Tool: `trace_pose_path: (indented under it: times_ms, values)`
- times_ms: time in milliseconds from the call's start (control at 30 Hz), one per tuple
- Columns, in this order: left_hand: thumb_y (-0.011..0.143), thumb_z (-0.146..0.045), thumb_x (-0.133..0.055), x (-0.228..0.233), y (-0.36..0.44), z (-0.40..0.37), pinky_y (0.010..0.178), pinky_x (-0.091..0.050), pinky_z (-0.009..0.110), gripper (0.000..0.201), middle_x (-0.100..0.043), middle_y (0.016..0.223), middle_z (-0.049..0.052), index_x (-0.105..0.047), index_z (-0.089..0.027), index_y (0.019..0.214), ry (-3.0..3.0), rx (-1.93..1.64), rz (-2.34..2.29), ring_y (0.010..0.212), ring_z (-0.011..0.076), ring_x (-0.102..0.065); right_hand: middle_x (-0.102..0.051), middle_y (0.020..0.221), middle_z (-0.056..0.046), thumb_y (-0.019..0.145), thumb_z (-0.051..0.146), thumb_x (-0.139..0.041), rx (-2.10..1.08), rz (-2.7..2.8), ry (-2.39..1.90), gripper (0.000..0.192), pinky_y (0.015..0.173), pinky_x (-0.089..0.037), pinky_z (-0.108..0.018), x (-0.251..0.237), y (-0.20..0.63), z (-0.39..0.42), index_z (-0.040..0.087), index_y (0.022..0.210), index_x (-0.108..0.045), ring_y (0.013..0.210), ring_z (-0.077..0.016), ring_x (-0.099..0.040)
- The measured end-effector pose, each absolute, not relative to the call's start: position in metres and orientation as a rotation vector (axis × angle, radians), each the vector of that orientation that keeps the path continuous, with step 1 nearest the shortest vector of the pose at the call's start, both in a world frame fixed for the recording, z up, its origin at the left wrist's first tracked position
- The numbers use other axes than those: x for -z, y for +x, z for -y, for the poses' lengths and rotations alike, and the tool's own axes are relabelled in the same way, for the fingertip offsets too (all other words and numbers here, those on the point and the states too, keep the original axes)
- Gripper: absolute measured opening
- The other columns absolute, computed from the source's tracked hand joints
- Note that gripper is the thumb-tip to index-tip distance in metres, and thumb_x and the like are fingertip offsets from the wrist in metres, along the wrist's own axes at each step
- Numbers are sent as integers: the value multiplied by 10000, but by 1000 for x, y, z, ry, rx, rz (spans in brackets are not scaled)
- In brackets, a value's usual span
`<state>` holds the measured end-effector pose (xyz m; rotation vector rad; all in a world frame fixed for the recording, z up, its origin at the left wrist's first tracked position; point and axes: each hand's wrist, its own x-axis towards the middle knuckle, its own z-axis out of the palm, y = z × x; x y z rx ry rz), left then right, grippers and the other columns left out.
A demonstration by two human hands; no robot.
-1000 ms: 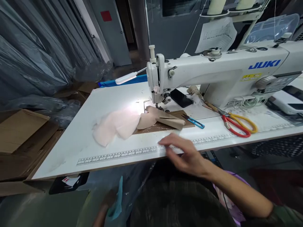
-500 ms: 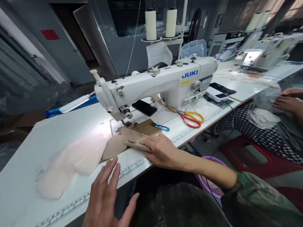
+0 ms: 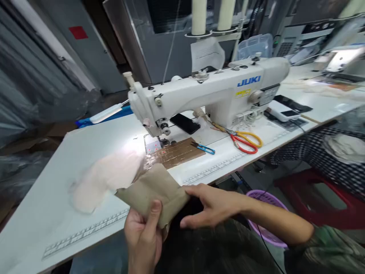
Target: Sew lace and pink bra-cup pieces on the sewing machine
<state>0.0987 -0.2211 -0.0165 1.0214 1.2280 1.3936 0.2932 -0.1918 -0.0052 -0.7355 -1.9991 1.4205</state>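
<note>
Two hands at work: our left hand (image 3: 144, 238) pinches the olive-tan flat fabric piece (image 3: 152, 184), thumb on top, fingers mostly hidden behind. Our right hand (image 3: 211, 205) has the index fingertip at the fabric's right edge, thumb spread well away. We've got the fabric over the front edge of the white ruler-marked table (image 3: 65, 171). Farther out: pale pink cloth (image 3: 104, 179) left, blue-handled snips (image 3: 205, 148) right, white JUKI sewing machine (image 3: 185, 95) behind.
</note>
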Motion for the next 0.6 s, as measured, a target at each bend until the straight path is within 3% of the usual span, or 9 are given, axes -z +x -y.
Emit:
trace_pose_path:
  times_ms: [67,133,233,300,333,400,500,600]
  values:
    - [784,-493,-731,20,92,219,722,-622,360,426,-741,884,47,-645,-224,1102,966,-1483,-1283,804,234,-722,-619,850,-11,886,297,-610,-1356,2109,-829,215,688,-430,-225,7,281,192,149,1042,-602,753,-118,-539]
    - [808,-444,-725,25,83,217,797,-607,349,440,-724,998,63,-606,-228,1173,1032,-1618,-1405,874,212,-708,-550,746,10,918,297,-554,-1261,2134,-937,148,605,-361,-220,4,277,188,150,927,-566,657,-106,-467]
    - [760,-354,-784,31,66,216,823,-587,340,753,-588,1258,124,-398,-250,1398,1383,-1846,-1717,977,205,-667,-575,822,-18,924,304,-542,-1107,2147,-1038,153,639,-355,-225,-1,284,164,153,948,-548,725,-124,-493]
    - [676,-322,-845,30,58,215,855,-566,401,912,-442,1383,188,-358,-227,1441,1814,-1890,-1992,1113,278,-599,-602,872,-35,904,272,-566,-1072,2292,-1068,146,660,-358,-226,-4,289,141,148,981,-565,768,-136,-518]
    - [655,-303,-858,28,56,213,888,-546,438,887,-380,1423,209,-414,-206,1417,2060,-1851,-2098,1192,327,-542,-611,882,-39,889,257,-585,-1068,2393,-1072,147,665,-358,-226,-6,291,130,143,981,-578,783,-140,-529]
    - [710,-237,-815,23,53,205,969,-492,480,633,-385,1435,206,-567,-177,1290,2541,-1633,-2086,1269,366,-473,-624,873,-38,864,251,-619,-1051,2578,-1058,157,654,-353,-222,-11,293,112,134,968,-603,773,-139,-539]
    - [890,-179,-610,23,55,181,1024,-454,484,295,-585,1308,137,-638,-187,1184,2995,-1128,-1526,1181,295,-582,-657,899,-42,864,289,-635,-954,2686,-1045,229,640,-357,-219,-20,296,96,129,1027,-638,757,-133,-556]
    - [983,-248,-437,34,62,158,1003,-453,530,314,-637,1288,110,-622,-182,1228,3092,-756,-1246,1193,312,-591,-688,981,-47,916,324,-569,-617,2585,-1308,281,674,-376,-222,-25,314,86,170,1136,-651,825,-143,-598]
